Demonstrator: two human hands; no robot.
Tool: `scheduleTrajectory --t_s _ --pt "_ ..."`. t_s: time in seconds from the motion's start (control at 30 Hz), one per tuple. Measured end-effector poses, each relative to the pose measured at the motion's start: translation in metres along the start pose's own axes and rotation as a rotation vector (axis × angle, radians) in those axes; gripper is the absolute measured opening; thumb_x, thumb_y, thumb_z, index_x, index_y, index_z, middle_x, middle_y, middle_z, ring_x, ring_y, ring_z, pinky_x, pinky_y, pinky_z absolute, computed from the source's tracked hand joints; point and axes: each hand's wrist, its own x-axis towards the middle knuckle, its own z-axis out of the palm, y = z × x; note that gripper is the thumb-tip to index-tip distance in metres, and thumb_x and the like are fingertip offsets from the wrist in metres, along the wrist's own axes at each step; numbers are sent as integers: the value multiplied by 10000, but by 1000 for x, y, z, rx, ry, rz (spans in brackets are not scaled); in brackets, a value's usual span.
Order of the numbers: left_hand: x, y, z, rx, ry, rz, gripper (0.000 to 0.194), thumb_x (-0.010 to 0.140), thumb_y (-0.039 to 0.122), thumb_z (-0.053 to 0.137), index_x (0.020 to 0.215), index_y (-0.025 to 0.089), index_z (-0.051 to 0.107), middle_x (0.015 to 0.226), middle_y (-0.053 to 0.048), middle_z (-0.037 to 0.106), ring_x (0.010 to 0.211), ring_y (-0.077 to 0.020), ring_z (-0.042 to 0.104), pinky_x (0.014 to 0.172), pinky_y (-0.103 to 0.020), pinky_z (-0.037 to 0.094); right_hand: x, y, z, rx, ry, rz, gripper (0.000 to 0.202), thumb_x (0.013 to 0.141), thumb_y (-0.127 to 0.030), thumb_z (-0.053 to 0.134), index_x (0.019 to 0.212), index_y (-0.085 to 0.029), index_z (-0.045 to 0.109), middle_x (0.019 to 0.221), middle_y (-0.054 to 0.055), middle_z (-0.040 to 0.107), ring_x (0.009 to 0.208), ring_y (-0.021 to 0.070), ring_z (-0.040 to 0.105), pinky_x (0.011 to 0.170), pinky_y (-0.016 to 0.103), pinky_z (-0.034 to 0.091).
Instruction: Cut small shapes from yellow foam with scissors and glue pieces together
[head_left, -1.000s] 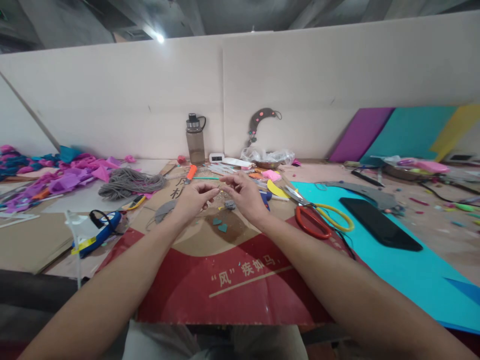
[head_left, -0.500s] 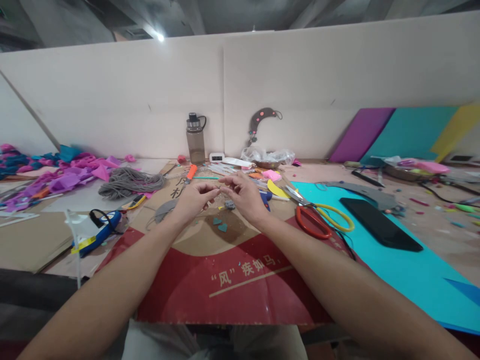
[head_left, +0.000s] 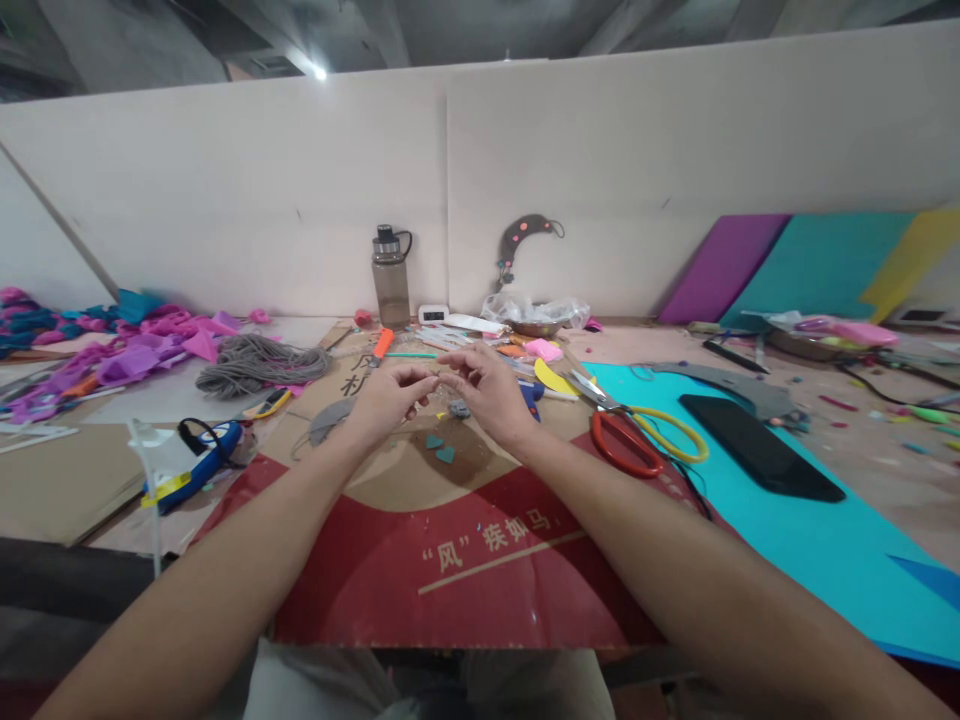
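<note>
My left hand (head_left: 394,397) and my right hand (head_left: 486,390) meet at the fingertips above a piece of cardboard (head_left: 465,600). Both are closed in a pinch; whatever lies between the fingers is too small to make out. Just under my right fingers is a small grey piece (head_left: 459,409). Two teal heart cutouts (head_left: 440,449) lie on the cardboard below my hands. A grey felt piece (head_left: 330,422) rests beside my left wrist, partly covered by it. Beyond my fingers lies a thin green stick (head_left: 409,355), near an orange-handled cutter (head_left: 383,343).
To the right are scissors (head_left: 630,440) with red and yellow handles and a black phone (head_left: 757,447) on a turquoise sheet (head_left: 825,560). A grey cord bundle (head_left: 259,365) and a blue device (head_left: 202,465) sit left. Behind stand a bottle (head_left: 391,280) and a crescent ornament (head_left: 517,240).
</note>
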Motion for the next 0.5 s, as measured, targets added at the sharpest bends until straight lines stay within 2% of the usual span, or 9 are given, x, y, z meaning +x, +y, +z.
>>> scheduleTrajectory --t_s 0.5 --pt "-2 6 2 8 -31 -21 297 766 454 613 745 158 619 664 1 535 537 -78 460 473 -203 359 0 1 0 0 -5 16 145 830 -213 638 968 -199 679 860 36 557 758 150 530 672 285 443"
